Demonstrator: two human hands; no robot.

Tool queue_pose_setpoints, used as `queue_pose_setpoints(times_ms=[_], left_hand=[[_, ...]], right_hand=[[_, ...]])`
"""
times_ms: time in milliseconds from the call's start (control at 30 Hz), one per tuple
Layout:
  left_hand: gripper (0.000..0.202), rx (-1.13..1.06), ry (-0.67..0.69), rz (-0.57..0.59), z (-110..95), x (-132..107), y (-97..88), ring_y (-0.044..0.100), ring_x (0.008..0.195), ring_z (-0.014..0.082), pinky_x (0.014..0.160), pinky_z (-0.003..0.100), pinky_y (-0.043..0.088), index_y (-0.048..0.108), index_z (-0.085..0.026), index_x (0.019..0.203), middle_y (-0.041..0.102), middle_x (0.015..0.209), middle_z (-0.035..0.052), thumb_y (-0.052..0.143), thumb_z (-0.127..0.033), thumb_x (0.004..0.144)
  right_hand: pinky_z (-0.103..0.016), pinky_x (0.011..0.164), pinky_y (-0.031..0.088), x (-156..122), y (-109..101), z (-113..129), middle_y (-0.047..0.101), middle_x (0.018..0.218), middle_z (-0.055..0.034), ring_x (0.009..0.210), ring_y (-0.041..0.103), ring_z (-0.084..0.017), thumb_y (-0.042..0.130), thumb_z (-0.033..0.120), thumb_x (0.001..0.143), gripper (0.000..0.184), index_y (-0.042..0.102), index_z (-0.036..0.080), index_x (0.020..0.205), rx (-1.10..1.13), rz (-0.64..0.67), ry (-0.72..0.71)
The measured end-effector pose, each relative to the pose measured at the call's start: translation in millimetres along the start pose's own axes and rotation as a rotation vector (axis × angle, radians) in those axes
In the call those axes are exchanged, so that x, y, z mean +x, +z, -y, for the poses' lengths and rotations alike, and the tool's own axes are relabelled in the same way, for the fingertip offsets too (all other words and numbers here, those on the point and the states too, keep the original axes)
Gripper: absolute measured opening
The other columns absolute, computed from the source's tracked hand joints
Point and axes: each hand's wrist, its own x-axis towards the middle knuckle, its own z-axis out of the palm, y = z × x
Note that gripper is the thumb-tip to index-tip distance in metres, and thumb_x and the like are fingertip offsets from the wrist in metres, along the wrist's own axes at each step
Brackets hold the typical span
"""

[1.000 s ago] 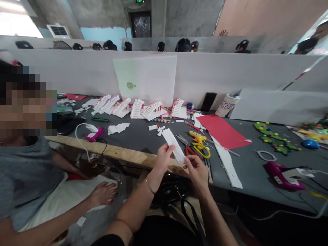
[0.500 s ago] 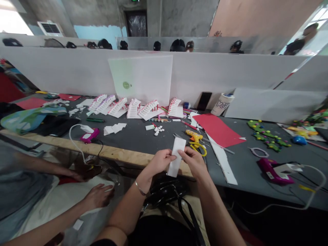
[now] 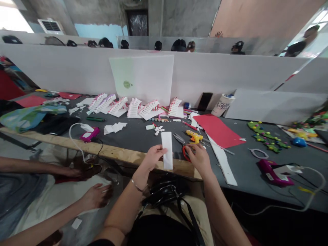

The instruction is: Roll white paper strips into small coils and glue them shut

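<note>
My left hand (image 3: 153, 158) pinches a white foam strip (image 3: 167, 149) and holds it upright above the table's wooden front edge (image 3: 112, 150). My right hand (image 3: 198, 158) has come off the strip and rests on the grey table, its fingers curled over the red-handled scissors (image 3: 182, 147). Whether it grips them I cannot tell. A yellow glue gun (image 3: 194, 136) and yellow-handled scissors lie just behind that hand.
White foam staircases (image 3: 133, 107) line the back by a white board (image 3: 143, 78). A red sheet (image 3: 217, 130), a long white strip (image 3: 223, 160), a paper cup (image 3: 221, 104), a phone and pink glue guns (image 3: 271, 168) lie around. Another person's hands (image 3: 94, 196) are low at left.
My right hand let go of the white strip and dropped to the red-handled scissors. My left hand now holds the strip alone, upright. The person at left leaned back out of view.
</note>
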Motion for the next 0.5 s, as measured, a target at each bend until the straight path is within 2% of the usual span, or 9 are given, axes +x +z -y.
queue_pose_setpoints(times_ms=[67, 133, 233, 333, 400, 500], left_hand=[[0.038, -0.155, -0.009, -0.069, -1, 4, -5.5, 0.066, 0.066, 0.0167, 0.060, 0.027, 0.054, 0.066, -0.012, 0.085, 0.073, 0.077, 0.0073, 0.083, -0.040, 0.064], [0.035, -0.295, -0.016, -0.123, -2, 8, -10.0, 0.065, 0.061, 0.0148, 0.059, 0.026, 0.055, 0.066, -0.012, 0.081, 0.071, 0.071, 0.0051, 0.085, -0.034, 0.063], [0.026, -0.473, -0.047, -0.176, -4, 9, -13.6, 0.062, 0.055, 0.0117, 0.056, 0.024, 0.054, 0.065, -0.013, 0.078, 0.069, 0.067, 0.0014, 0.084, -0.027, 0.066], [0.018, -0.603, -0.082, -0.201, -7, 6, -13.2, 0.064, 0.058, 0.0124, 0.060, 0.025, 0.055, 0.066, -0.014, 0.081, 0.070, 0.070, 0.0013, 0.079, -0.023, 0.074], [0.014, -0.671, -0.128, -0.204, -10, 5, -11.4, 0.066, 0.061, 0.0135, 0.062, 0.024, 0.055, 0.066, -0.015, 0.083, 0.070, 0.070, 0.0023, 0.075, -0.025, 0.079], [0.015, -0.789, -0.244, -0.247, -14, 5, -8.5, 0.063, 0.053, 0.0123, 0.053, 0.022, 0.053, 0.065, -0.012, 0.078, 0.066, 0.063, 0.0027, 0.070, -0.025, 0.084]], right_hand=[[-0.039, 0.083, 0.044, -3, 3, -11, 0.066, 0.095, -0.0133, 0.091, 0.057, -0.027, 0.052, 0.034, 0.088, 0.025, 0.070, 0.017, 0.092, -0.286, 0.110, -0.094], [-0.040, 0.084, 0.043, -4, 4, -17, 0.065, 0.095, -0.0146, 0.092, 0.056, -0.029, 0.053, 0.027, 0.086, 0.019, 0.069, 0.017, 0.090, -0.399, 0.161, -0.136], [-0.042, 0.086, 0.041, -2, 2, -18, 0.063, 0.101, -0.0176, 0.097, 0.054, -0.032, 0.052, 0.022, 0.085, 0.018, 0.067, 0.016, 0.092, -0.443, 0.184, -0.151], [-0.042, 0.084, 0.040, 5, 0, -17, 0.061, 0.103, -0.0199, 0.100, 0.055, -0.034, 0.053, 0.017, 0.083, 0.015, 0.065, 0.015, 0.092, -0.487, 0.257, -0.084], [-0.041, 0.080, 0.041, 10, 1, -18, 0.061, 0.099, -0.0199, 0.095, 0.057, -0.033, 0.053, 0.012, 0.079, 0.016, 0.063, 0.015, 0.091, -0.470, 0.287, -0.031], [-0.037, 0.072, 0.041, 21, 3, -23, 0.060, 0.093, -0.0164, 0.084, 0.059, -0.029, 0.055, 0.009, 0.074, 0.020, 0.060, 0.015, 0.093, -0.398, 0.286, 0.016]])
